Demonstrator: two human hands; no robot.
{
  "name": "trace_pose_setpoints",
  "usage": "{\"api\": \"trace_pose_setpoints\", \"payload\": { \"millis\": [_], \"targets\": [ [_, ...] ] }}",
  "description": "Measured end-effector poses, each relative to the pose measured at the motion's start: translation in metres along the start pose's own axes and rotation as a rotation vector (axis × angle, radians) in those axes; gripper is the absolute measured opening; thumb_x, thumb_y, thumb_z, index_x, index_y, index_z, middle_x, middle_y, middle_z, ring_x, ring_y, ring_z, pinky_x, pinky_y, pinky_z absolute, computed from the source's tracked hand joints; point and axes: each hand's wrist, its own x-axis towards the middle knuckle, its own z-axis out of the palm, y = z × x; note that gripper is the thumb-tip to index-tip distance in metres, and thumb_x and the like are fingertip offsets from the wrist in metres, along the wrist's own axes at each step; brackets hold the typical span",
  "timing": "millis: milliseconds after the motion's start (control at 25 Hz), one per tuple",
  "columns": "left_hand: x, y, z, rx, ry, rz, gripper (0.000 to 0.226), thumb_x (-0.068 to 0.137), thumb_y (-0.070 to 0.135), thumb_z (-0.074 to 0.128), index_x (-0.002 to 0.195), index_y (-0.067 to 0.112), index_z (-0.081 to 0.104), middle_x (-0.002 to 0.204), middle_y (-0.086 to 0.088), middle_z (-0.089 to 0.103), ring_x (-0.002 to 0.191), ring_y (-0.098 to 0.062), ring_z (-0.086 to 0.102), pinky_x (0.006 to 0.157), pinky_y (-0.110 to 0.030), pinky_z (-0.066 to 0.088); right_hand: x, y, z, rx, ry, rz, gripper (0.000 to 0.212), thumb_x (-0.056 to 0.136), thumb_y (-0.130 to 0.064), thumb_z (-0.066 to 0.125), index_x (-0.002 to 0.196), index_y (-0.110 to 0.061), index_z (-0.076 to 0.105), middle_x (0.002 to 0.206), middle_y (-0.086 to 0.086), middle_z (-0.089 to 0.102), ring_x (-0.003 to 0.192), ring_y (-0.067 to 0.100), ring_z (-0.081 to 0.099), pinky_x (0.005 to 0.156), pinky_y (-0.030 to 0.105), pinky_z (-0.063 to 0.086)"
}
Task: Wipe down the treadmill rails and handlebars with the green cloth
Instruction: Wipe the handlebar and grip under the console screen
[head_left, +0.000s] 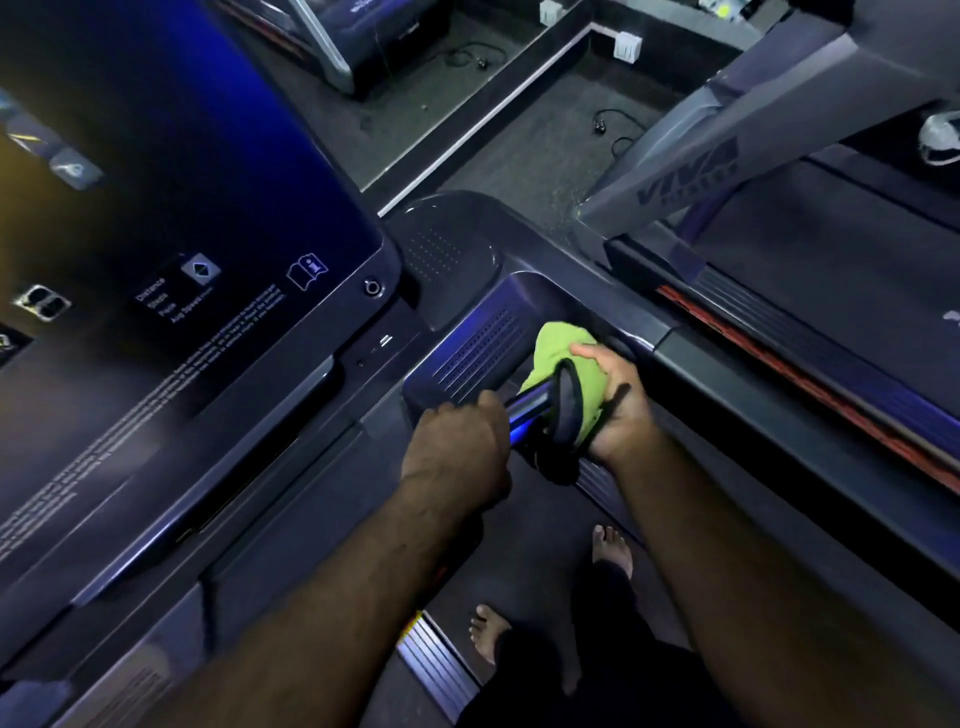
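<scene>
Dim blue light fills a gym floor of dark carpet (524, 156), with loose cables lying near a white-edged step at the top. On the left, a big tilted console (182, 249) takes up much of the view, its glossy face printed with small white text and an info icon near a round button (372, 287). Below and right of it sits a ribbed tray (467, 353) on the treadmill's frame. The left hand (457, 447) is clenched around a short dark handlebar (535, 410) that gleams blue, gripping its near end. Just right of that, the cloth (563, 358), bright green, is bunched against the far side of the handlebar's looped end, partly over the tray's corner. The right hand (621, 405) grasps the cloth, thumb on top and palm pressing it to the bar; whether the fingers wrap fully behind is hard to tell. Two bare feet (613, 551) stand on the belt below. Farther right runs a side rail (779, 415), then a neighbouring treadmill (831, 249) with a red stripe and grey upright.
</scene>
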Motion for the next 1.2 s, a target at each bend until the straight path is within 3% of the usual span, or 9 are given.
{"api": "trace_pose_setpoints", "payload": {
  "millis": [160,320,480,600,720,840,960,1080,1200],
  "targets": [
    [0.021,0.012,-0.005,-0.293,-0.086,-0.136,0.039,0.092,0.034,0.068,0.122,0.013,0.055,0.120,-0.013,0.068,0.110,-0.037,0.069,0.083,-0.043,0.053,0.008,-0.024,0.006,-0.208,0.213,0.248,0.022,0.078,-0.030,0.082,0.091,-0.012,0.076,0.103,0.012,0.074,0.097,0.032,0.071,0.097,0.046,0.058],
    [0.027,0.013,-0.013,-0.283,-0.117,-0.171,0.036,0.089,0.034,0.065,0.119,0.017,0.057,0.117,-0.012,0.068,0.108,-0.039,0.068,0.080,-0.040,0.051,0.006,-0.007,-0.012,-0.060,-0.012,0.152,0.064,0.049,-0.031,0.094,0.107,-0.007,0.078,0.108,0.017,0.072,0.093,0.035,0.072,0.087,0.041,0.062],
    [0.029,0.014,-0.014,-0.294,-0.167,-0.194,0.041,0.083,0.035,0.069,0.119,0.018,0.058,0.114,-0.009,0.068,0.106,-0.037,0.069,0.078,-0.038,0.049,-0.005,0.003,-0.012,0.060,-0.031,0.032,0.038,0.072,-0.029,0.077,0.104,-0.010,0.081,0.107,0.016,0.075,0.090,0.032,0.075,0.084,0.039,0.062],
    [0.036,0.009,-0.012,-0.362,-0.220,-0.248,0.030,0.075,0.032,0.072,0.099,0.021,0.058,0.099,-0.006,0.070,0.093,-0.033,0.071,0.072,-0.033,0.052,-0.044,-0.009,-0.020,-0.431,0.141,0.070,0.035,0.082,-0.034,0.084,0.103,-0.006,0.081,0.098,0.014,0.078,0.087,0.032,0.076,0.086,0.043,0.059],
    [0.042,0.009,-0.013,-0.507,-0.301,-0.267,0.034,0.070,0.040,0.079,0.075,0.029,0.048,0.075,0.002,0.068,0.071,-0.022,0.073,0.069,-0.032,0.061,-0.103,-0.035,-0.032,-0.903,0.254,-0.146,0.035,0.080,-0.033,0.091,0.103,-0.008,0.081,0.091,0.006,0.082,0.086,0.026,0.079,0.079,0.046,0.063],
    [0.046,0.007,-0.016,-0.558,-0.311,-0.267,0.044,0.071,0.061,0.083,0.081,0.027,0.058,0.069,0.003,0.069,0.057,-0.013,0.067,0.064,-0.031,0.060,-0.125,-0.064,-0.016,-1.205,0.141,-0.651,0.044,0.079,-0.044,0.091,0.110,-0.017,0.078,0.100,-0.003,0.080,0.092,0.012,0.077,0.080,0.036,0.061],
    [0.044,0.009,-0.013,-0.401,-0.233,-0.181,0.066,0.076,0.077,0.072,0.111,0.022,0.060,0.099,-0.003,0.071,0.083,-0.022,0.068,0.070,-0.033,0.050,-0.104,-0.093,0.010,-1.818,0.014,-1.147,0.066,0.090,-0.060,0.074,0.144,-0.025,0.059,0.136,0.001,0.061,0.117,0.028,0.061,0.096,0.043,0.052],
    [0.056,0.023,-0.009,-0.244,-0.138,0.054,0.065,0.089,0.052,0.073,0.137,0.022,0.041,0.130,-0.010,0.064,0.112,-0.036,0.066,0.080,-0.039,0.048,-0.075,-0.112,-0.003,-2.487,0.162,-1.003,0.082,0.091,-0.087,0.037,0.161,-0.045,0.030,0.163,-0.003,0.038,0.132,0.038,0.049,0.100,0.053,0.050],
    [0.082,0.036,-0.003,-0.341,-0.154,0.233,0.069,0.093,0.038,0.069,0.149,0.020,0.033,0.139,-0.012,0.058,0.120,-0.038,0.063,0.092,-0.047,0.054,-0.060,-0.113,-0.026,-2.537,0.090,-0.896,0.073,0.099,-0.079,0.023,0.165,-0.049,0.013,0.168,0.001,0.029,0.125,0.041,0.054,0.091,0.052,0.056]
  ]
}}
